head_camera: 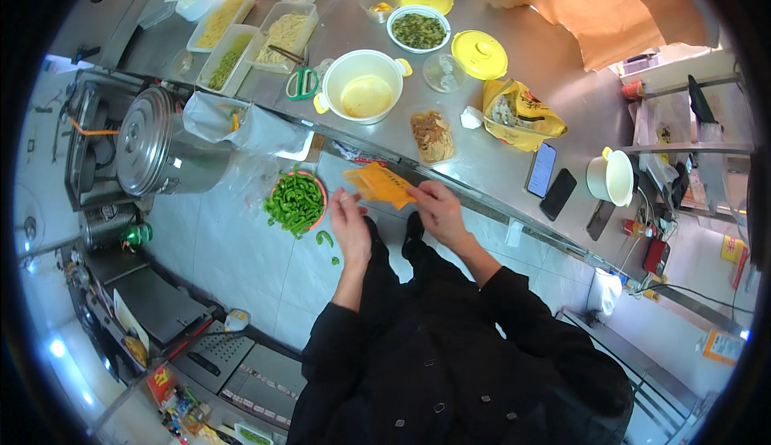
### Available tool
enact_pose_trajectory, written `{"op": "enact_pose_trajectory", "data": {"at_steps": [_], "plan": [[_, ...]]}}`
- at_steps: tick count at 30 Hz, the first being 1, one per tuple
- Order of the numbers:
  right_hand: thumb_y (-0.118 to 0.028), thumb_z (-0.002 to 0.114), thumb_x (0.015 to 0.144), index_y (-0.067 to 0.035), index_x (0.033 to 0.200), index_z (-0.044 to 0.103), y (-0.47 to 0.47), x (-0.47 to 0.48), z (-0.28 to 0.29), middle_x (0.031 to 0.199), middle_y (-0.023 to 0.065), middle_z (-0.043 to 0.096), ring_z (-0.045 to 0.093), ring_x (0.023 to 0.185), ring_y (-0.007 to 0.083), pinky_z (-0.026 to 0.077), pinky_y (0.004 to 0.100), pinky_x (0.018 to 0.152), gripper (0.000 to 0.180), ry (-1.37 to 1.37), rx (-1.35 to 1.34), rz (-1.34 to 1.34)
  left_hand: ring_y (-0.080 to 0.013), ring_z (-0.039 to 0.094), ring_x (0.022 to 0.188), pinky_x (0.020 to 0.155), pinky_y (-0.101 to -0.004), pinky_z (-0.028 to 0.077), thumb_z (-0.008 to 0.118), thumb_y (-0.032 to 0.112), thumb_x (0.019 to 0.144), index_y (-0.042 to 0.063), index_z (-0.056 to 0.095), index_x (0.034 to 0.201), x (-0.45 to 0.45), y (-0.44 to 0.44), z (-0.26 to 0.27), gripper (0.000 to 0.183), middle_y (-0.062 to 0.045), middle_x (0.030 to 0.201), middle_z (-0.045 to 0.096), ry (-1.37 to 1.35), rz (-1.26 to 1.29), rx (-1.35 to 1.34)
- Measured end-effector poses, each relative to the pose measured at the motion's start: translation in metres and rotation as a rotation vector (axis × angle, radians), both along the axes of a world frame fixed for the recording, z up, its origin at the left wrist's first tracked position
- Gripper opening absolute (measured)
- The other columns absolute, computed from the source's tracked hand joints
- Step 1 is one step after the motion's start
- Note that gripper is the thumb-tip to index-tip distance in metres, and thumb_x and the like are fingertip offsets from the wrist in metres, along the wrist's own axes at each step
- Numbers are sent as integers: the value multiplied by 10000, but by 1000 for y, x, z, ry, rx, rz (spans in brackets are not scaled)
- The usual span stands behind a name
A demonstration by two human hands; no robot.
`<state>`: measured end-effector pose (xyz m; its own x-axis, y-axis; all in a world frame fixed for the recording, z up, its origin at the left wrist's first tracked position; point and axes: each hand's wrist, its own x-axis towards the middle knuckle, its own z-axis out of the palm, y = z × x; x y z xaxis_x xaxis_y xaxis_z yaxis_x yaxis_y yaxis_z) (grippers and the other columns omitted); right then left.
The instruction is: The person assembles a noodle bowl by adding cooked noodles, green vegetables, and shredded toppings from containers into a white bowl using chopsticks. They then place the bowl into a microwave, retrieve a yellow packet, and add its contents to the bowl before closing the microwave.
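Note:
My right hand (443, 211) grips the right end of a yellow-orange packet (380, 185) that bears dark printed writing. My left hand (352, 228) is just below the packet's left end, its fingertips drawn together and slightly blurred; whether they pinch anything is unclear. Beyond the packet, at the counter's front edge, is a clear container of brown and tan shredded food (432, 136). A white pot with yellow handles (362, 86) stands to its left, with a little yellowish residue or liquid at the bottom. Beneath my hands, a pink-rimmed basin of cut green peppers (296, 203) is on the floor.
Green-handled scissors (302, 83) and several food tubs (286, 35) occupy the counter's left. A yellow bag (521, 116), phones (542, 169) and a cream pot (611, 177) are on the right. A large lidded steel pot (171, 144) stands at left. Pepper pieces (325, 239) lie on the floor.

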<state>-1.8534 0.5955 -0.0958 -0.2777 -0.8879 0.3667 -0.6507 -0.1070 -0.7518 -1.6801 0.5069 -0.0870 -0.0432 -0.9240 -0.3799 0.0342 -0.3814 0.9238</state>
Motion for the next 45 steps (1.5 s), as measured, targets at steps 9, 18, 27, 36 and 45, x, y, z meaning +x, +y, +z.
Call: {"op": "enact_pose_trajectory", "data": {"at_steps": [9,18,27,36,45], "plan": [[10,677,832,-61,1132,709,-22,60,-9,967,112,647,654,832,300,532,390,711,310,145,42,-47,-91,626,555,478,-236,443,637,252,984,-17,697,862,56,-44,46,301,-57,766,693,-227,-324,228],[-101,756,867,-78,1609,120,-207,118,-10,1530,149,413,548,1251,234,474,396,1037,978,-1280,240,291,-171,686,648,550,-297,545,615,202,1003,-45,700,1010,187,-83,42,262,-119,825,704,-378,-73,-11],[-65,754,860,-16,1328,549,-512,95,-95,1124,97,643,626,927,175,517,292,734,513,-1550,-252,-710,-293,669,741,673,-390,541,643,47,942,-45,693,1029,295,-70,66,136,-191,858,674,-886,125,-390],[-250,663,902,-59,717,714,-530,72,-81,778,112,735,691,697,263,518,412,660,271,-727,-22,-775,-326,639,726,718,-416,533,724,-53,828,-71,705,866,310,-78,32,47,-200,798,673,-1212,-161,-574],[-162,631,1013,-41,1102,608,-212,18,33,917,76,675,705,802,162,595,308,648,152,-962,-414,-337,-352,690,852,764,-426,558,843,190,800,5,718,879,208,-106,6,236,-153,949,713,-1099,-246,-591]]}}
